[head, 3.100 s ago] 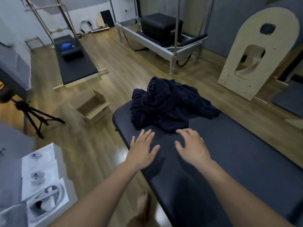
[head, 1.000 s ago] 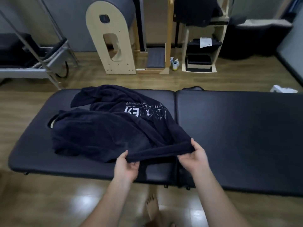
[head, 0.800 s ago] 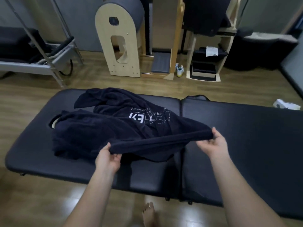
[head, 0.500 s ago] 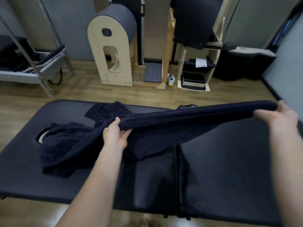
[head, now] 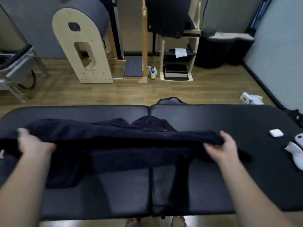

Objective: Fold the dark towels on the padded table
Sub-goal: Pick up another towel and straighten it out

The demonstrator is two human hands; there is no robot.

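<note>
A: Which way does the dark towel [head: 124, 145] go?

B: Its long side runs from left to right, the same way as the padded table [head: 213, 115]. It is pulled out between two hands, just over the table top. The top edge is bunched up and nearly level. The rest hangs down, and its bottom part lies on the table.

A: What is different from a moment ago?

B: Back then the towel sloped up to the right. The left hand was near the middle, and the right hand was high and far out. Now the left hand has gone out to the left. The right hand has come down and in. Both hands are at about the same height, and the towel is lower.

A: What does the left hand [head: 33, 145] do?

B: It looks blurry, but its fingers are curled round the left end of the top edge.

A: And the right hand [head: 221, 146]?

B: It grips the right end. The thumb is on top and the fingers are tucked under the cloth, closed tight on it.

A: What else is there?

B: Some more dark cloth [head: 152, 124] with a little tag lies behind the towel, near the middle seam. I cannot tell if it is another towel. Far to the right on the table sits a small white case [head: 276, 133], with more white things [head: 295, 153] by the edge.
</note>
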